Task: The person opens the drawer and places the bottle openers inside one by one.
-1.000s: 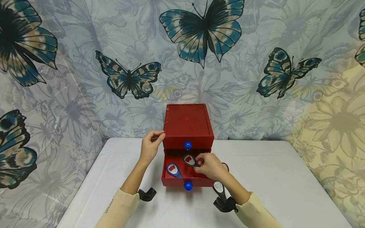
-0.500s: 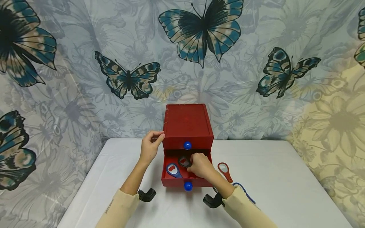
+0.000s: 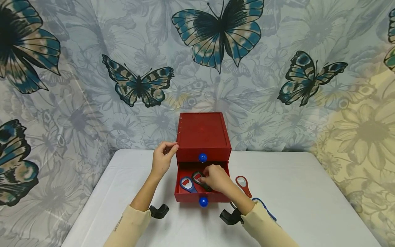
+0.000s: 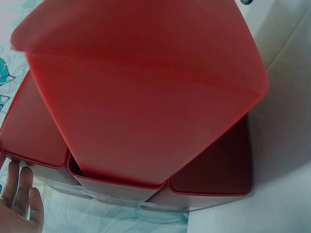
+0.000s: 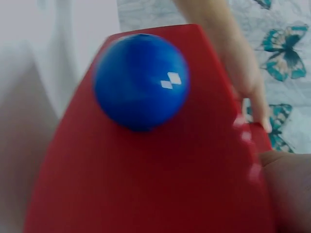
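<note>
My left hand (image 3: pixel 162 158) rests its fingertips against the left side of a red two-drawer cabinet (image 3: pixel 203 130). The pulled-out lower drawer (image 3: pixel 188 197) holds a blue teardrop-shaped bottle opener (image 3: pixel 187 184) and a black one (image 3: pixel 206 187), side by side with handles slanting to the lower right. Reaching into that drawer, my right hand (image 3: pixel 217 178) touches the black bottle opener with its thumb tip; its other fingers bend above. A blue knob (image 5: pixel 141 81) and the drawer front fill the right wrist view. The cabinet's red side (image 4: pixel 141 116) fills most of the left wrist view.
On the white table (image 3: pixel 293 185), a red bottle opener (image 3: pixel 243 187) lies right of the drawer. A blue rim (image 3: pixel 266 209) and a bit of a black item (image 3: pixel 232 205) show beside my right forearm, mostly covered. A butterfly-print cloth (image 3: pixel 197 85) hangs behind.
My right hand has moved left with the black bottle opener, which now lies turned beside the blue one. The thumb has shifted onto its head. My left hand has stayed put.
</note>
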`<state>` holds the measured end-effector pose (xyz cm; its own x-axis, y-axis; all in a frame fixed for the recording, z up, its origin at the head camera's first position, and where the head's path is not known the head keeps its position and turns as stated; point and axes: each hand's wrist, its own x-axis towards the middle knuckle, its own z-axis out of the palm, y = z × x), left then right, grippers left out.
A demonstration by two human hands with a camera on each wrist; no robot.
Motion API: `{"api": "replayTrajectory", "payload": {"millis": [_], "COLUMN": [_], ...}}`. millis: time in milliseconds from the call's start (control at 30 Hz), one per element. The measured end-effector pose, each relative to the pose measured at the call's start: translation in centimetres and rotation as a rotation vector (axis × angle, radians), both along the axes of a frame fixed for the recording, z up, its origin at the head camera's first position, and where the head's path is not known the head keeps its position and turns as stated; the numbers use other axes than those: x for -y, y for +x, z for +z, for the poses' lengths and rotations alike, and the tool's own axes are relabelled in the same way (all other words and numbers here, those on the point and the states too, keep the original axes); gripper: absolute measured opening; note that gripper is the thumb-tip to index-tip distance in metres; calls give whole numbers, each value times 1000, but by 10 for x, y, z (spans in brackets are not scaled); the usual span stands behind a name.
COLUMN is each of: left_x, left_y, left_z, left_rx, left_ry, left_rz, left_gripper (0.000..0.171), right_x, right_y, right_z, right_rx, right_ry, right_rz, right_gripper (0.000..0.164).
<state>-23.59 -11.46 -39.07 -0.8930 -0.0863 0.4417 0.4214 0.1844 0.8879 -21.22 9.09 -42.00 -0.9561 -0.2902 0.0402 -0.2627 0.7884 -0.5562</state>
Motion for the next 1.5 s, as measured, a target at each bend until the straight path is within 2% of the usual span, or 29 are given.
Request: {"api": "replayTrajectory", "payload": {"millis": [267,467,767,1033,1233,1500], "left_x": [1,0,-1,1,1,1], "left_y": [0,0,-1,-2,-4,-3], "left_z": [-1,-1,0,0,-1,-2], "left_rx": [3,6,16,22,13,17], "left_ry": [4,9,-4,3,9,2], "left_rz": [2,-5,-3,-3,-3,-7], "left_gripper": [19,19,19,18,18,18], "right_x": [-9,-19,-52,-84,-107,-124], "right_y": [4,8,6,5,-6,-20], "right_z": [15,22,24,31,22,-5], "right_rx": [-25,-51,-82,-62,-60,-15], "right_ry": [-91,-153,-204,-258,-326,-364], "right_rz": [-4,-6,59,23,-75,-203], "right_gripper": [16,15,13,20,20,23]}}
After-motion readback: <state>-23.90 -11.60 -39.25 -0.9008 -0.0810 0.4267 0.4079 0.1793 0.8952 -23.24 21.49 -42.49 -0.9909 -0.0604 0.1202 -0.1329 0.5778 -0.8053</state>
